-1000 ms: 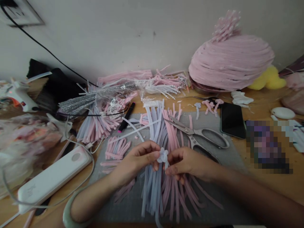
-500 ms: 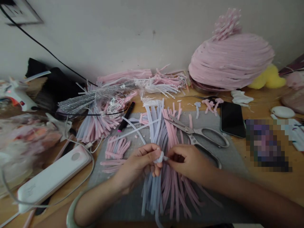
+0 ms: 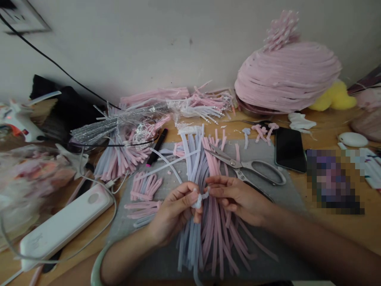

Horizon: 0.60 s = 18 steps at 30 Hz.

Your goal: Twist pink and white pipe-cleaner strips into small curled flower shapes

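My left hand [image 3: 183, 202] pinches a small, pale blue-white pipe cleaner [image 3: 198, 201] bent into a lumpy curl, between thumb and fingers. From the curl a short twisted tail runs right to my right hand [image 3: 235, 196], whose thumb and index finger close on its end. Just below both hands lie long strips of pale blue pipe cleaners [image 3: 190, 238] and pink pipe cleaners [image 3: 218, 242], spread over a grey mat [image 3: 268, 246]. Large scissors [image 3: 235, 163] rest partly on the pink strips beyond my right hand, their handles partly behind it.
Folded pink and blue bundles [image 3: 145, 186] lie left on the mat, near a black marker [image 3: 157, 147]. A white power bank [image 3: 65, 228] with a cable and a glue gun [image 3: 20, 119] are further left. Right are a phone [image 3: 290, 149], little finished pieces [image 3: 262, 133] and a big pink fuzzy form [image 3: 287, 77].
My right hand has turned and its fingers have opened out somewhat, showing more of the twisted tail. The left hand keeps its pinch on the curl. The view has shifted slightly.
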Available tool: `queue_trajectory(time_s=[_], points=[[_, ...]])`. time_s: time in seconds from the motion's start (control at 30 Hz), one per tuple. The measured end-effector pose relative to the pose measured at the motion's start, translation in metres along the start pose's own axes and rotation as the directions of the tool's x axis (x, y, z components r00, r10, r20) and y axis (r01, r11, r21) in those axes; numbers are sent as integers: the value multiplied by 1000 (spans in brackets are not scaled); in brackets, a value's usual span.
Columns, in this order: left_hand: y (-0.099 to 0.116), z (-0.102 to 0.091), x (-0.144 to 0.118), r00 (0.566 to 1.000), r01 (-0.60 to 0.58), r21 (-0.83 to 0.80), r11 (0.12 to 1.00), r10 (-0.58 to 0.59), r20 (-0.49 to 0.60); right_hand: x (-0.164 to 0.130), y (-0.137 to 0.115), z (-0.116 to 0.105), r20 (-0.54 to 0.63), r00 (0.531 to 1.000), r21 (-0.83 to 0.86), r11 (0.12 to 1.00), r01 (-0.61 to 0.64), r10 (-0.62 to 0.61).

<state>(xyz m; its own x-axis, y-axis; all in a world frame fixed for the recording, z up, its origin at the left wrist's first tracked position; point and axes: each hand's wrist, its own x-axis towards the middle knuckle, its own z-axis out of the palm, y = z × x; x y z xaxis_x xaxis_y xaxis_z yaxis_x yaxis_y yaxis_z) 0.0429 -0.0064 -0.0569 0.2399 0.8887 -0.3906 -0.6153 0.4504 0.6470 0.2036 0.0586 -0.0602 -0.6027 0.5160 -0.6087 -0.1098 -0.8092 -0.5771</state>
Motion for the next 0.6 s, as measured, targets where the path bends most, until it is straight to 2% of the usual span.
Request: queue_trajectory(time_s=[0.1, 0.17, 0.3, 0.4, 0.47, 0.6], points=[[-3, 0, 0, 999, -34, -11, 999, 33, -9, 1, 0, 1, 28, 999, 148, 988, -37, 33], [-4, -1, 1, 999, -49, -30, 998, 48, -24, 2, 2, 2, 20, 999, 182, 982, -53, 50], [-3, -4, 2, 999, -44, -101, 994, 42, -25, 3, 3, 2, 12, 999, 141, 989, -37, 36], [-1, -7, 3, 999, -33, -128, 991, 33, -8, 2, 3, 1, 86, 993, 114, 990, -85, 75], [0, -9, 4, 998, -49, -114, 992, 53, 37, 1, 1, 0, 163, 977, 107, 982, -158, 139], [0, -16, 3, 976, -83, -46, 995, 91, 199, -2, -3, -4, 314, 909, 69, 948, -310, 275]])
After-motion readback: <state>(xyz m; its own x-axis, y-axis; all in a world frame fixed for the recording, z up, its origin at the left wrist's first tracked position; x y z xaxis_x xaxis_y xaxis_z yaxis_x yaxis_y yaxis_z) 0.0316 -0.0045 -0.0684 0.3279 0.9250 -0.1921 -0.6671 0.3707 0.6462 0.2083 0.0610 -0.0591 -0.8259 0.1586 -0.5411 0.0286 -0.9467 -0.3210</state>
